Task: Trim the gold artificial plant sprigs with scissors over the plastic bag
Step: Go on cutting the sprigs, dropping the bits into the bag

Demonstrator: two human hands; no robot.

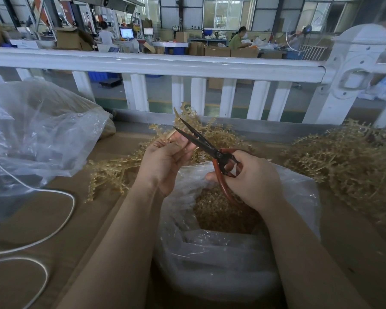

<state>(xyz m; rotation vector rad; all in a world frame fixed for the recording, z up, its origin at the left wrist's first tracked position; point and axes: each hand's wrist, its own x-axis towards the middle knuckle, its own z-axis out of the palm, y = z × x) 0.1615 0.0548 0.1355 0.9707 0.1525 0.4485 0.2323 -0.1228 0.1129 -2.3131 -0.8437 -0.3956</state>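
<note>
Gold sprig (183,121) is being pinched by its stem in the left hand (165,159), above the open plastic bag (221,253) on the table (60,210). Right hand (252,175) is gripping the red-handled scissors (210,148), blades parted beside the stem. Loose sprigs (348,161) are lying alongside.

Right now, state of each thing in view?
scissors: blades open, gripped by the right hand
sprig: pinched in the left hand, stem between the blades
bag: mouth open beneath the hands, gold bits inside
big bag: slumped at left
pile of sprigs: loose at right
</note>
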